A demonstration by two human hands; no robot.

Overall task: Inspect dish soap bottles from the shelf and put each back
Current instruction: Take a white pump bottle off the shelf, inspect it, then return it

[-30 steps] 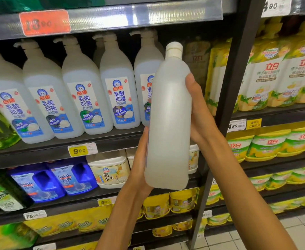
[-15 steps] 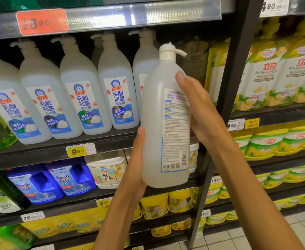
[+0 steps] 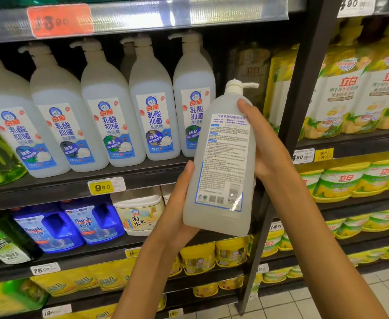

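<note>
I hold a translucent white dish soap bottle (image 3: 223, 162) with a pump top in front of the shelf, tilted slightly right. Its back label with small print faces me. My left hand (image 3: 177, 203) cups the bottle's lower left side and base. My right hand (image 3: 262, 143) grips its right side, thumb across the upper label. A row of several matching pump bottles (image 3: 152, 107) stands on the dark shelf (image 3: 57, 187) behind, front labels outward.
A black upright post (image 3: 304, 93) splits the shelving just right of the bottle. Yellow refill pouches (image 3: 350, 93) fill the right bay. Blue Finish bottles (image 3: 92, 222), a white tub (image 3: 138, 212) and yellow tubs sit on lower shelves. Tiled floor shows at the bottom right.
The bottle has turned in my hands from its plain side to its back label facing me, and has come lower and to the right. Both hands kept hold.
</note>
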